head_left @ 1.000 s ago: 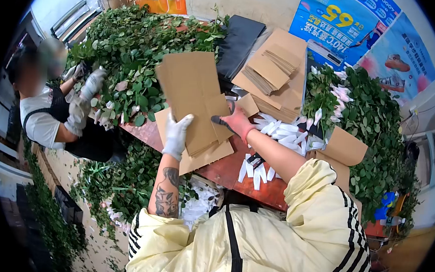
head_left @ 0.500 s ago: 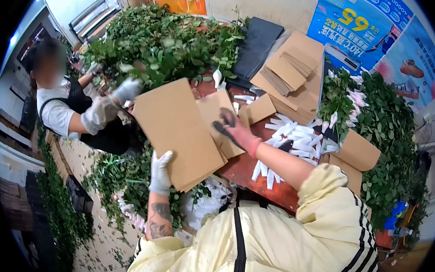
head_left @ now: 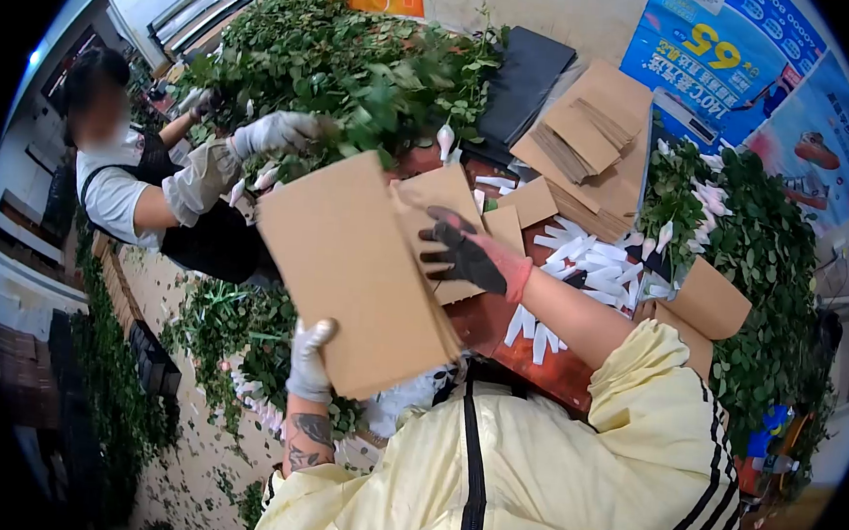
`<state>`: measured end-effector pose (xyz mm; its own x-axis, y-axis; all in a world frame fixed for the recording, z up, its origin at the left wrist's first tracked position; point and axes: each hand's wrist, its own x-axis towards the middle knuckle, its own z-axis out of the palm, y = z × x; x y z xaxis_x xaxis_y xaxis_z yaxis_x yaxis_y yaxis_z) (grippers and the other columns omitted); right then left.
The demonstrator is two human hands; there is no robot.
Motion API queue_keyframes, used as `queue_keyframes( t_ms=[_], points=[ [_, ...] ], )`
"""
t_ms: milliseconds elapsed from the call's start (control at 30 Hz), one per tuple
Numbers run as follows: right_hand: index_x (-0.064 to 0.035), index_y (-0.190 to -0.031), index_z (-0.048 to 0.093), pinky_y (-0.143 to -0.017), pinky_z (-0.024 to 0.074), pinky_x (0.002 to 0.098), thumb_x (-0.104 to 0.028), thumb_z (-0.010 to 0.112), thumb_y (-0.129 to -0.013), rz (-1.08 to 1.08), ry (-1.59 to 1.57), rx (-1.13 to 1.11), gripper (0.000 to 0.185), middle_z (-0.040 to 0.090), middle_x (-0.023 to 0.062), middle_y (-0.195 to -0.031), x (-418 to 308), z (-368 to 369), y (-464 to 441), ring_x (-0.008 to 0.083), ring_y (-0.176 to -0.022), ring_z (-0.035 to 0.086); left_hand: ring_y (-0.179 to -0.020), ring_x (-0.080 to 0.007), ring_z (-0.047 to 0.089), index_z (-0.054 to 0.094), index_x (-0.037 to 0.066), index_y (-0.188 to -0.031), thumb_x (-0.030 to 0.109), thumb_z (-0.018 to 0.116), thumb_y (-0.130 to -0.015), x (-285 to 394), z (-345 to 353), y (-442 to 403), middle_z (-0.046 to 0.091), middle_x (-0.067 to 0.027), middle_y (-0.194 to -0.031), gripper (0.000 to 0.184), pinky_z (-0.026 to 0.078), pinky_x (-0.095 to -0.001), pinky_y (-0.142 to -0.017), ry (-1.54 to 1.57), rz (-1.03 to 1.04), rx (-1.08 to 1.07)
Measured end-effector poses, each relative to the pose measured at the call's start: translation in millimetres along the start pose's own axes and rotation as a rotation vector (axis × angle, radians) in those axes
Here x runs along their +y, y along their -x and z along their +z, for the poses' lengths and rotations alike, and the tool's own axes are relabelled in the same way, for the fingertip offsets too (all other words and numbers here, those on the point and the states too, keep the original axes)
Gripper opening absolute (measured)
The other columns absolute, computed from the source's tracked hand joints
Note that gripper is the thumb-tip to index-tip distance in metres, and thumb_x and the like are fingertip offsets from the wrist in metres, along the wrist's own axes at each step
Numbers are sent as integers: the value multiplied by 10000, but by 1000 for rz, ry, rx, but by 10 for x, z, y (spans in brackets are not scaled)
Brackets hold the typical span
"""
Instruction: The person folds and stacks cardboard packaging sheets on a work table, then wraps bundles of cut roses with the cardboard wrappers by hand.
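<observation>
A stack of brown cardboard sheets (head_left: 351, 275) is tilted in front of me, its lower left edge gripped by my left hand (head_left: 311, 360) in a white glove. To its right, my right hand (head_left: 474, 255), in a pink glove with a dark palm, has its fingers spread over smaller cardboard pieces (head_left: 440, 198) and holds nothing. White strips (head_left: 595, 266) lie in a loose heap on the red table (head_left: 477, 322), right of my right hand. A folded cardboard piece (head_left: 528, 202) rests beside them.
A co-worker (head_left: 129, 174) in white gloves reaches into leafy stems (head_left: 310, 73) at the left. More cardboard (head_left: 593, 130) and a black folder (head_left: 528, 82) lie at the back. Pale pink flowers (head_left: 710, 200) with leaves stand at the right. Cut leaves (head_left: 203, 475) litter the floor.
The cardboard stack has come away from the table toward the lower left with my left hand. My right hand has let go of it and opened. The co-worker's gloved hand has moved toward the stems.
</observation>
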<state>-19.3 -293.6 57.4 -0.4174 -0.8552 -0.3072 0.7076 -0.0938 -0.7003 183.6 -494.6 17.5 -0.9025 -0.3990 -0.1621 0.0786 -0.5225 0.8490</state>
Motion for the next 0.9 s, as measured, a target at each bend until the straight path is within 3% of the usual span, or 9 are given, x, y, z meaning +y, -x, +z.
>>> queue_keyframes(
  t_ms=[33, 100, 300, 433, 567, 633, 800, 867, 900],
  points=[
    [-111, -1421, 215, -921, 442, 336, -105, 626, -836, 48, 62, 15, 715, 468, 75, -1298, -66, 172, 114, 192, -1088, 543, -1080, -214, 525, 387, 2, -1285, 196, 676, -727, 140, 172, 59, 528, -112, -1170, 658, 436, -348, -930, 7, -104, -65],
    [-31, -1331, 379, -929, 455, 328, -161, 736, -744, -210, 386, 9, 700, 517, 91, -1240, 231, 148, 40, 173, -1121, 522, -1141, -214, 482, 343, 12, -1334, 196, 701, -706, -88, 299, 193, 486, -99, -1244, 746, 380, -343, -987, -3, -69, -53],
    [-43, -1314, 408, -867, 496, 306, -27, 673, -778, -23, 318, -83, 598, 531, 73, -1227, 287, 189, 153, 149, -1041, 578, -1183, -224, 462, 311, 36, -1355, 221, 732, -694, -76, 312, 174, 462, -92, -1285, 805, 383, -364, -993, -74, -60, -18],
    [-40, -1292, 429, -866, 494, 300, -65, 693, -770, 91, 28, -87, 585, 560, 82, -1189, 219, 348, 300, 155, -1043, 577, -1134, -210, 495, 309, 29, -1331, 116, 647, -781, -43, 336, 295, 496, -92, -1231, 652, 402, -357, -970, -21, -81, -149],
    [-45, -1307, 413, -907, 469, 319, -48, 705, -758, -138, 395, -145, 622, 524, 55, -1232, 208, 429, 475, 144, -1107, 528, -1099, -210, 526, 366, 14, -1275, 71, 590, -802, -83, 386, 460, 503, -108, -1217, 527, 432, -345, -939, 53, -81, -48],
    [-42, -1311, 407, -912, 465, 319, -37, 711, -745, 82, 60, -95, 642, 522, 57, -1235, 282, 418, 514, 140, -1104, 527, -1081, -210, 540, 393, 3, -1242, 60, 551, -819, -36, 446, 440, 521, -111, -1191, 455, 448, -341, -919, 87, -30, -66],
    [-29, -1256, 465, -846, 500, 305, -46, 712, -737, -38, 283, -31, 575, 586, 52, -1146, 337, 316, 322, 147, -997, 587, -1052, -200, 542, 419, 20, -1241, 137, 649, -776, -40, 376, 306, 535, -82, -1156, 531, 444, -338, -914, -21, 32, 21],
    [-12, -1242, 479, -866, 484, 293, 18, 682, -718, -146, 627, 59, 563, 612, 59, -1101, 260, 285, 180, 125, -995, 578, -1045, -191, 538, 425, 17, -1237, 123, 641, -789, -117, 392, 187, 541, -80, -1143, 509, 438, -326, -911, -75, 94, 93],
    [-8, -1194, 509, -839, 486, 317, -65, 726, -668, -252, 877, 159, 572, 628, 107, -1066, 269, 295, 106, 193, -958, 614, -1038, -182, 535, 430, 13, -1234, 110, 633, -802, -169, 395, 117, 546, -78, -1131, 487, 431, -314, -908, -120, 163, 172]
  ],
)
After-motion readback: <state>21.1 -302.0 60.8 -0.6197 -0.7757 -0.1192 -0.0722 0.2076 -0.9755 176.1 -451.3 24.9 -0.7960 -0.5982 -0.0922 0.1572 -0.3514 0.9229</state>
